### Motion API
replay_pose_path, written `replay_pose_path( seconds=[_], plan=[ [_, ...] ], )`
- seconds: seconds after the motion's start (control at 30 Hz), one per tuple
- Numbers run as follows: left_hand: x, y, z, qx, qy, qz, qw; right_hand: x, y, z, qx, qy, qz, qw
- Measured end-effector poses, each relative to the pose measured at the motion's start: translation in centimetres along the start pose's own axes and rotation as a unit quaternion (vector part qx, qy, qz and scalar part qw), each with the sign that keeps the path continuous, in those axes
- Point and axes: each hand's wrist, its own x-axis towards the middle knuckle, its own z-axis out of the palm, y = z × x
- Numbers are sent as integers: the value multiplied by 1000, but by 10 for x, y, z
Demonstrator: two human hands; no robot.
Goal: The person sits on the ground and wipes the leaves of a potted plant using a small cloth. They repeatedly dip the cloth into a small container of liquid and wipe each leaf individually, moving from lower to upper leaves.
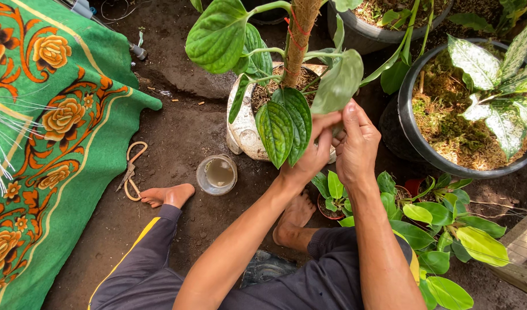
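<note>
Both hands raised at the climbing plant in the white pot [244,129], which stands on bare soil just ahead of the person's feet. Left hand [313,150] and right hand [355,143] touching each other, fingers pinched together on a leaf stem [339,127] below a pale green leaf [338,83]. Scissors [131,169] and clear jar [217,174] lie apart on the soil to the left, near the green mat [74,120].

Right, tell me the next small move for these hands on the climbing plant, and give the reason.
Probably steady the stem with the left hand while the right hand works. Both hands pinch together just below the large leaves, close to the white pot. The scissors lie out of reach beside the green mat.
</note>
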Motion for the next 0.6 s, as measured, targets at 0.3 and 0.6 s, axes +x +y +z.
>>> replay_pose_path(
  seconds=[0.3, 0.6],
  plan=[
    [-11, 19, -21, 7, 76, -147, 986, -1, -1, 4, -19, 6, -4, 1000],
    [11, 12, 27, -80, 149, -111, 979, -2, 4, 2, -118, 6, -53, 992]
  ],
)
